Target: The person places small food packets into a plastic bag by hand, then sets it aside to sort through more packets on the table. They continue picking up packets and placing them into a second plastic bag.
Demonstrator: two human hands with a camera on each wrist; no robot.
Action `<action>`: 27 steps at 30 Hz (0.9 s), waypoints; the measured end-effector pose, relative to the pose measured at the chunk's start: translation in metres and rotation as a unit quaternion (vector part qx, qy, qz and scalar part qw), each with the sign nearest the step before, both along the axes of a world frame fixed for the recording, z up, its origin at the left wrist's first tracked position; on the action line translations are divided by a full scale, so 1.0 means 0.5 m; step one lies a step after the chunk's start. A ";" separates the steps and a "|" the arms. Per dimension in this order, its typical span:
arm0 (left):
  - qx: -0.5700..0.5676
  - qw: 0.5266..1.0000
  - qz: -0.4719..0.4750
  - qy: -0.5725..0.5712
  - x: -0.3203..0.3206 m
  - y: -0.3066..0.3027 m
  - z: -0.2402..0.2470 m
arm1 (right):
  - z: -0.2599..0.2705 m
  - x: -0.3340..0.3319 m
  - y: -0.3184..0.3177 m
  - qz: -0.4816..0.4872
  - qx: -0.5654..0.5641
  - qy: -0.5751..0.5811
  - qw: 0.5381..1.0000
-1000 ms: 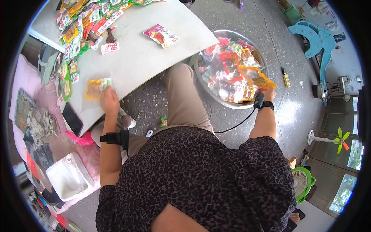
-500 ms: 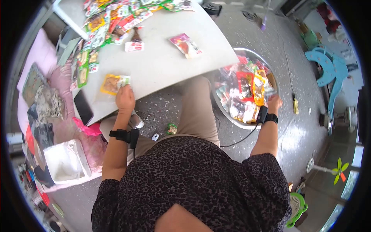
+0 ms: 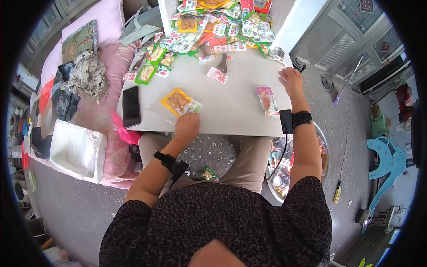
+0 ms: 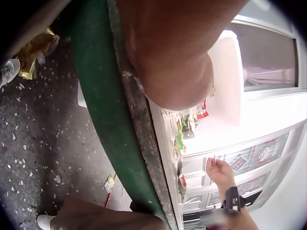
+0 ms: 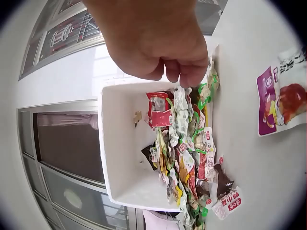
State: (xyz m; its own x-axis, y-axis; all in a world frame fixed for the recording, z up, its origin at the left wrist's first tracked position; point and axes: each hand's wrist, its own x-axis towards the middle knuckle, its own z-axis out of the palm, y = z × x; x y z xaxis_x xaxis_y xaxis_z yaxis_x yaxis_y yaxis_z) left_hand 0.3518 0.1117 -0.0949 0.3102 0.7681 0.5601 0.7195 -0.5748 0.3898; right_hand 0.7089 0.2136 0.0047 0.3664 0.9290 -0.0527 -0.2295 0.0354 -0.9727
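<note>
My left hand [image 3: 187, 127] pinches the near edge of a yellow-bordered clear snack packet [image 3: 176, 100], which lies on the white table [image 3: 240, 115] near its front edge. In the left wrist view that hand's fingers are mostly hidden behind its back. My right hand [image 3: 292, 82] is raised by the table's right side, fingers loosely bent, holding nothing. Below it lies a purple-and-white food packet [image 3: 267, 101]. A dark drumstick packet [image 3: 218, 73] sits farther in, before a heap of mixed snack packets [image 3: 218, 35] spilling from a white foam box [image 5: 115, 158].
A black phone [image 3: 131, 106] lies at the table's left edge. On the floor at right stands a metal basin [image 3: 328, 155] of packets, partly hidden by my right arm. An empty-looking foam box [image 3: 78, 151] rests on pink bedding at left.
The right hand has left an orange packet in the basin and moved up over the table's right side. The view has swung toward the table; the left hand stays at its packet.
</note>
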 end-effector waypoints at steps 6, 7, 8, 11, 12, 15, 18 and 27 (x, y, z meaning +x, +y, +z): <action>0.003 0.999 -0.021 -0.026 -0.004 0.003 0.005 | -0.159 -0.072 0.244 0.142 0.008 -0.048 0.989; -0.007 1.000 -0.025 -0.014 -0.006 0.005 0.001 | -0.168 -0.086 0.270 0.158 0.001 -0.049 0.986; -0.017 0.999 -0.029 -0.002 -0.009 0.007 -0.003 | -0.178 -0.101 0.295 0.168 -0.035 -0.014 0.985; -0.025 0.999 -0.033 0.007 -0.011 0.007 -0.001 | -0.221 -0.125 0.366 0.113 -0.072 -0.008 0.991; -0.023 0.999 -0.034 0.005 -0.010 0.007 0.001 | -0.259 -0.122 0.406 0.080 -0.071 -0.023 0.994; -0.024 0.999 -0.031 0.016 -0.013 0.008 -0.006 | -0.336 -0.132 0.496 -0.006 -0.073 -0.057 0.996; -0.031 0.999 -0.028 0.013 -0.013 0.007 -0.005 | -0.295 -0.165 0.472 -0.029 -0.088 -0.043 0.995; 0.000 1.000 -0.029 0.009 -0.012 0.005 0.000 | -0.203 -0.199 0.391 0.026 -0.058 0.127 0.990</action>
State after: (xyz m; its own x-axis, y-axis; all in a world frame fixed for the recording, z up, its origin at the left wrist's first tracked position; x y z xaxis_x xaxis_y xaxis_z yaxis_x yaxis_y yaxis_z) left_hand 0.3458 0.1143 -0.0950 0.3642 0.7480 0.5548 0.6917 -0.6161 0.3767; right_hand 0.6093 0.4090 -0.0969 0.2787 0.9286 -0.2449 -0.4654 -0.0924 -0.8803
